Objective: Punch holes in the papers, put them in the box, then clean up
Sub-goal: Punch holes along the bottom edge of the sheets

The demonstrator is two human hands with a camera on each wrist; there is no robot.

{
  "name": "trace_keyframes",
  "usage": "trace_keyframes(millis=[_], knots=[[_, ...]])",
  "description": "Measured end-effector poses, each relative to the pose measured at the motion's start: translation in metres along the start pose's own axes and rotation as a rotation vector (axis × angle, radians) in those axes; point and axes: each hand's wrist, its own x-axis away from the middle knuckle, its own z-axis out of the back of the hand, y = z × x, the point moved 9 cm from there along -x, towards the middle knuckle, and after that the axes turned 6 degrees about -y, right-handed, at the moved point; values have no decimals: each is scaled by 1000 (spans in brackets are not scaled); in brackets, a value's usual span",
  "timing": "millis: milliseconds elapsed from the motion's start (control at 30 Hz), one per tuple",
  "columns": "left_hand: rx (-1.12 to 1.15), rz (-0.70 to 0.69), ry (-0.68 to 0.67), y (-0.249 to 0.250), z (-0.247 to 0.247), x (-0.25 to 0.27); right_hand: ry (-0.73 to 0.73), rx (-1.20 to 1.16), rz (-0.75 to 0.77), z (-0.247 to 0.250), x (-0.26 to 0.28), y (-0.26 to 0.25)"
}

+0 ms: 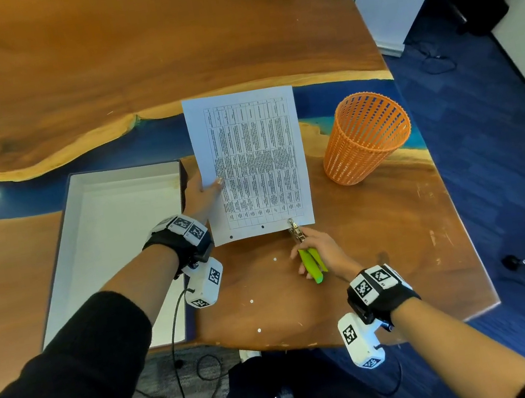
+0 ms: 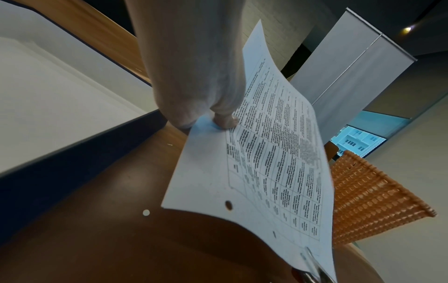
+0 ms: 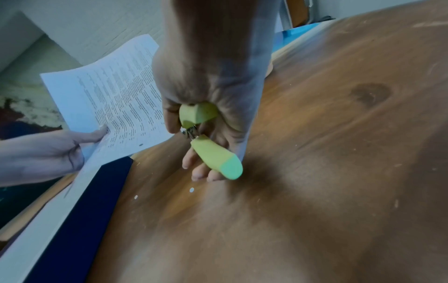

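A printed sheet of paper (image 1: pixel 251 162) is held above the wooden table, with two punched holes along its near edge. My left hand (image 1: pixel 202 191) pinches its left margin, thumb on top (image 2: pixel 224 119). My right hand (image 1: pixel 318 252) grips a hole punch with green handles (image 1: pixel 311 261); its metal head (image 1: pixel 294 228) sits on the paper's near right edge. In the right wrist view the green handles (image 3: pixel 213 153) lie in my palm, fingers curled round them. An open box with a white inside (image 1: pixel 112 244) lies to the left of the paper.
An orange slatted waste basket (image 1: pixel 365 136) stands on the table to the right of the paper. Small white paper dots (image 1: pixel 252 301) lie on the wood near the front edge (image 1: pixel 313 343). Cables trail on the floor below.
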Motion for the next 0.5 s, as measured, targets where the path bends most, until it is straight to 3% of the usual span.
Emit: trace_keyframes(millis=[100, 367, 500], knots=[[-10, -13, -14, 3, -6, 3, 8, -3, -37, -3, -2, 2], [-32, -33, 3, 5, -3, 2, 104, 267, -4, 9, 0, -7], [-70, -31, -5, 6, -3, 1, 151, 665, -63, 19, 3, -7]])
